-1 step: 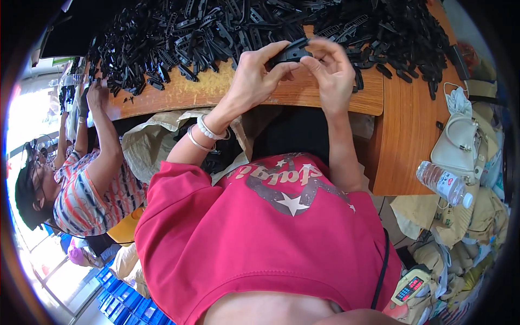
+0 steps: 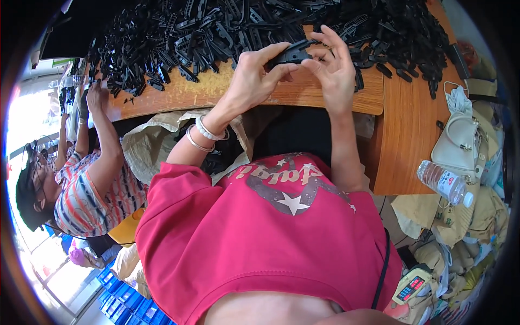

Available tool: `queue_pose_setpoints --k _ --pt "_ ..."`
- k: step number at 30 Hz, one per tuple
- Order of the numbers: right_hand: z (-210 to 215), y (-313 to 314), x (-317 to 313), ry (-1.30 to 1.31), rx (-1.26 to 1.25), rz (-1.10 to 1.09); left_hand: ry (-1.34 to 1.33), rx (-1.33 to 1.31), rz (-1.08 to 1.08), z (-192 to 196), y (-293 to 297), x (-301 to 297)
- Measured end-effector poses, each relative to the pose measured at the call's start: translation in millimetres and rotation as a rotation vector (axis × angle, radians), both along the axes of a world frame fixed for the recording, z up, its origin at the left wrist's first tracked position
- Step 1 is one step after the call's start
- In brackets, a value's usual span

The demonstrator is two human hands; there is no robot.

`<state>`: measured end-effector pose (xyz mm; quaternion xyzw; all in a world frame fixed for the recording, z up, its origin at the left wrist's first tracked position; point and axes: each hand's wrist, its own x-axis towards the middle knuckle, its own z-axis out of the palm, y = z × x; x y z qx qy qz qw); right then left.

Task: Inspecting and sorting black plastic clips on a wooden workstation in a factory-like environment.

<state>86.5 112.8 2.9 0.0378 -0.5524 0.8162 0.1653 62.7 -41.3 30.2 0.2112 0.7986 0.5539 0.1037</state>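
You clamped both hands, left hand (image 2: 254, 73) and right hand (image 2: 333, 65), together on black plastic part (image 2: 290, 54), near pile (image 2: 216, 27) for reach.

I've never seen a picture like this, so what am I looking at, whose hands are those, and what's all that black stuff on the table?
This is one round, wide-angle view from a camera worn on a person's head, looking down at their own red shirt and arms. No machine is involved. Their left hand and right hand together hold one small black plastic part above a wooden table. A big heap of similar black plastic parts covers the table. At left, another person in a striped shirt reaches into the heap. At right lie a pale handbag and a water bottle.
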Motion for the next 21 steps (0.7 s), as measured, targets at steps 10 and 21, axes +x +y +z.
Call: queue_pose_setpoints --k 10,21 --pt "-27 5 5 -0.095 0.037 0.077 0.097 -0.094 -0.056 -11 -4 0" --pt "-25 21 9 -0.105 0.411 -0.136 -0.292 0.309 0.0 -4 -14 -6"
